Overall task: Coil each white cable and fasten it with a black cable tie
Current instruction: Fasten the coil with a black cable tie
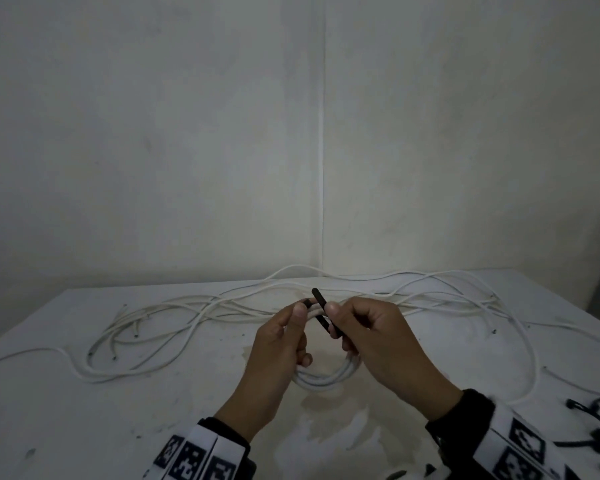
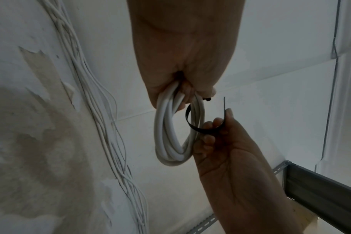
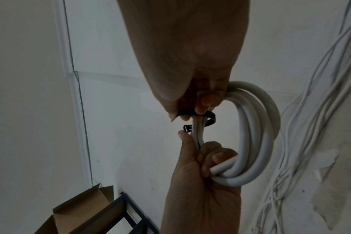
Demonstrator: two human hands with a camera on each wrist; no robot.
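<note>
Partly hidden behind the left hand point(image 1: 280, 344), which grips it, is the coiled cable point(image 1: 321, 379); the right hand point(image 1: 378, 337) pinches the black tie point(image 1: 321, 303).

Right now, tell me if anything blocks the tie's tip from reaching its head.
Nothing visible does. The tie curves round the coil; the right hand pinches its tip, and the head sits free just above the left hand's thumb.
</note>
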